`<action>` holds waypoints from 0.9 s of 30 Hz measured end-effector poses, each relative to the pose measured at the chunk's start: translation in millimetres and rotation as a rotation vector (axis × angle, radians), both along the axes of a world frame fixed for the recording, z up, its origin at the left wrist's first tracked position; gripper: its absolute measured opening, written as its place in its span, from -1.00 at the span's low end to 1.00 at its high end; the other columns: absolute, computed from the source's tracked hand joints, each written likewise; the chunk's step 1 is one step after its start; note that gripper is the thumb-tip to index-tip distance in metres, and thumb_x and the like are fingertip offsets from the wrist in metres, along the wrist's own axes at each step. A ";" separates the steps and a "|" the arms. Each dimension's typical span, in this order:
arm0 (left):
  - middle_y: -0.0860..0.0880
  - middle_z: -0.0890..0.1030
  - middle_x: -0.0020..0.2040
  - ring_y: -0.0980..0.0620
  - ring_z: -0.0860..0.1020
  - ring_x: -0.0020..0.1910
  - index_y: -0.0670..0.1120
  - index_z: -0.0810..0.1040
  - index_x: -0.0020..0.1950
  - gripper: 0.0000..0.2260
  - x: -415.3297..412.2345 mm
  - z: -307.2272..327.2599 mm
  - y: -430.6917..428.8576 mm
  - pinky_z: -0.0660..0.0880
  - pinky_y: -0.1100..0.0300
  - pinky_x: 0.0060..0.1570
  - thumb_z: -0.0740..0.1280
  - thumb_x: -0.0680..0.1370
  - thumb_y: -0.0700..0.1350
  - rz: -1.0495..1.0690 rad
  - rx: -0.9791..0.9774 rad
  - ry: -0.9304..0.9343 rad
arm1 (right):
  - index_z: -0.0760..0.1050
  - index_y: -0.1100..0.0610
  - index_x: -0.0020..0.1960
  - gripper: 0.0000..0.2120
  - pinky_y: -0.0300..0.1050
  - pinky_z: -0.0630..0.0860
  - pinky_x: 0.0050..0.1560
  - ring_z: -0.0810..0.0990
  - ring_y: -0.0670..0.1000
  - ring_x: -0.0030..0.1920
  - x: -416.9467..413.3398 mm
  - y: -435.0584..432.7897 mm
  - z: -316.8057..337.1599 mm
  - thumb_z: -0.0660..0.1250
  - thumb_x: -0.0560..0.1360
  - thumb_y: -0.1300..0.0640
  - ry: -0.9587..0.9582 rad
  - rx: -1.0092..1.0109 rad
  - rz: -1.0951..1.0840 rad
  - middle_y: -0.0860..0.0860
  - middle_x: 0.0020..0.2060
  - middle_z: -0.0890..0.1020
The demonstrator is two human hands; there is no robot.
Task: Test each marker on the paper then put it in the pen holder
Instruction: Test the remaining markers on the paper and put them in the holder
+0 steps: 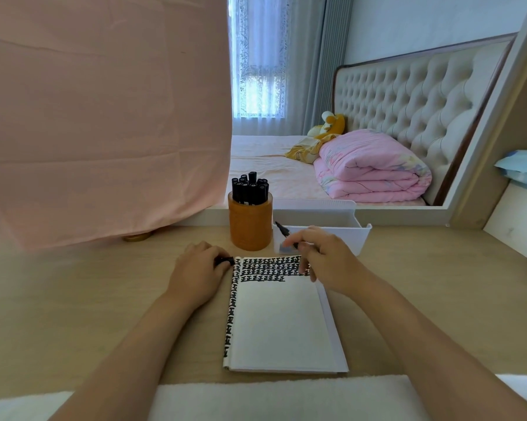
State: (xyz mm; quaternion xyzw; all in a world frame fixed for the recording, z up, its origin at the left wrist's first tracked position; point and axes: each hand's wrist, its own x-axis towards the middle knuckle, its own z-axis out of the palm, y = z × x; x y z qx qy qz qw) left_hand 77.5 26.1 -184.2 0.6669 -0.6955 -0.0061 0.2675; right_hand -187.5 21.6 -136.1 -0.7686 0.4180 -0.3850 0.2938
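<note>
Marker is looking light, stiff and smooth; right hand is pinching its middle toward the table's back edge, left hand is gripping a black cap.

The holder is orange-brown; its markers, the held marker and the cap are black. Rows of black marks fill the top of the white paper. The tray is white, the desk pale wood, the cloth pink, the quilt pink and flowered.
</note>
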 end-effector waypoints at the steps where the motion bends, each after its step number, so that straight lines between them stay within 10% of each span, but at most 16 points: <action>1: 0.06 0.55 0.08 0.02 0.40 0.13 0.12 0.59 0.20 -0.80 -0.4 0.5 0.0 0.39 0.05 0.13 0.29 0.60 0.07 0.004 0.011 0.012 | 0.62 -0.06 0.08 -0.58 -0.12 0.59 -0.29 0.61 0.11 -0.17 -0.5 0.1 0.4 0.08 0.65 0.34 -0.025 0.025 0.016 0.06 -0.01 0.52; 5: 0.06 0.52 0.15 0.05 0.40 0.17 0.10 0.54 0.27 -0.75 -7.3 12.3 4.8 0.37 0.11 0.13 0.22 0.62 0.05 -0.007 -0.057 0.086 | 0.58 -0.15 0.13 -0.45 -0.14 0.56 0.03 0.58 -0.02 0.00 -4.4 -0.2 2.9 0.10 0.60 0.47 -0.105 0.106 0.073 -0.03 0.01 0.54; 10: 0.21 0.50 0.04 0.21 0.48 -0.01 0.12 0.60 0.11 -0.87 -42.2 41.0 27.4 0.45 0.28 -0.04 0.30 0.60 0.00 -0.334 -0.090 0.093 | 0.60 0.10 0.01 -0.91 -0.24 0.45 -0.33 0.49 -0.10 -0.36 -7.1 8.1 5.1 0.34 0.58 0.24 -0.178 0.140 0.098 -0.05 -0.31 0.56; 13: 0.23 0.48 0.00 0.21 0.45 -0.07 0.14 0.60 0.07 -0.88 -55.4 37.4 41.6 0.39 0.28 -0.14 0.31 0.58 0.05 -0.498 -0.046 -0.043 | 0.60 0.12 0.01 -0.82 -0.20 0.31 -0.48 0.50 0.06 -0.43 -7.4 7.8 3.7 0.22 0.64 0.18 -0.295 0.275 0.070 0.12 -0.33 0.55; 27: 0.16 0.46 0.10 0.16 0.38 0.06 0.19 0.52 0.25 -0.65 -50.5 22.7 52.4 0.36 0.23 -0.06 0.24 0.52 0.27 -0.569 0.006 -0.235 | 0.54 0.14 -0.23 -0.87 -0.12 0.54 -0.35 0.56 -0.03 -0.44 3.9 9.4 -18.3 0.43 0.48 0.23 -0.016 0.196 -0.061 -0.01 -0.44 0.62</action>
